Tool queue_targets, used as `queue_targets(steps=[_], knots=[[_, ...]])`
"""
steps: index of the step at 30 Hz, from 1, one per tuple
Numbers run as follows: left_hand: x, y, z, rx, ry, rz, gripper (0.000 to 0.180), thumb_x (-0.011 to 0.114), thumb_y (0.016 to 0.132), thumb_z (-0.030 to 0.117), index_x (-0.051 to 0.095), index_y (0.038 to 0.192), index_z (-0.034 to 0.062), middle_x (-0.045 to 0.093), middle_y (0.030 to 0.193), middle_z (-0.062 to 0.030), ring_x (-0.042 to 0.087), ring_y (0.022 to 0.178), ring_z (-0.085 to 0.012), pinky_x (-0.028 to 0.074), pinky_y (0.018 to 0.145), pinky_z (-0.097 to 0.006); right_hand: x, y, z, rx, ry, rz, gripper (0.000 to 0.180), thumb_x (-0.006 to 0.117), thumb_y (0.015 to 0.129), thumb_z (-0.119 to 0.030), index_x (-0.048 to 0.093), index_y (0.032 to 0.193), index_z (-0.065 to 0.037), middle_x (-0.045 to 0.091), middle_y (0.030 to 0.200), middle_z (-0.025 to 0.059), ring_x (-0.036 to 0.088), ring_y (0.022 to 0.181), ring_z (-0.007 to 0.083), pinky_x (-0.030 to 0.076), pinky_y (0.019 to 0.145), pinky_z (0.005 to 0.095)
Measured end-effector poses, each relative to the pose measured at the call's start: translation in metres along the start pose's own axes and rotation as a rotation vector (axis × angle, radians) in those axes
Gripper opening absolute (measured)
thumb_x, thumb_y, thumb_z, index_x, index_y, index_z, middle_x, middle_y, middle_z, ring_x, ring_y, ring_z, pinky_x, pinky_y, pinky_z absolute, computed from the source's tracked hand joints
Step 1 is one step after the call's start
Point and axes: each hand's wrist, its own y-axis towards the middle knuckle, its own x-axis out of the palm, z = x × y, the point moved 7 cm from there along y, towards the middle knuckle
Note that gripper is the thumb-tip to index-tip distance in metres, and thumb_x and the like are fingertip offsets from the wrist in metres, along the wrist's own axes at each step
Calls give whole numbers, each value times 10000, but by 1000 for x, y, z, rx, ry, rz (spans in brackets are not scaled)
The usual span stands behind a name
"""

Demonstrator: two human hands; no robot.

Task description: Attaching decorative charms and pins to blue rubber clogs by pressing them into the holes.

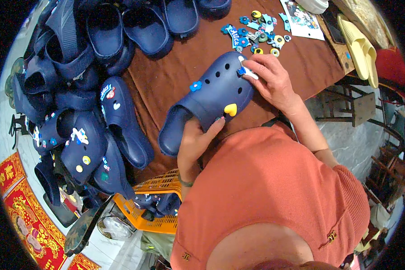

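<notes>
A navy blue clog (213,96) with round holes in its upper is held above the brown cloth, its toe pointing away to the right. My left hand (197,137) reaches into the foot opening, the thumb pressed along the near side; the other fingers are hidden inside. At the toe, my right hand (274,78) pinches a small white and blue shoe charm (247,72) against the upper. A blue flower charm (195,86) sits on the far side of the clog, and a yellow heart charm (230,109) on the near side, close to my left thumb.
Loose charms (256,33) are heaped beyond the clog, beside a printed sheet (302,20). Plain navy clogs (146,29) crowd the far left; decorated ones (123,117) lie nearer. An orange basket (159,184) stands below the table edge. Yellow slippers (357,47) lie far right.
</notes>
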Motion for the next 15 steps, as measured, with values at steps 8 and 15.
queue_targets(steps=[8,15], knots=[[-1,0,-1,-17,-26,9,395,697,835,157,574,1140,-62,641,1104,-133,599,1010,-188,455,896,-324,1,1,1,60,79,6,345,749,746,-194,646,1056,-85,591,1000,94,577,860,268,497,741,352],[1,0,-3,-37,-51,-7,402,692,842,152,564,1150,-71,627,1128,-135,586,1027,-185,448,906,-320,8,5,-3,59,49,-14,339,742,748,-208,648,1056,-100,573,1053,92,556,928,282,489,787,377]])
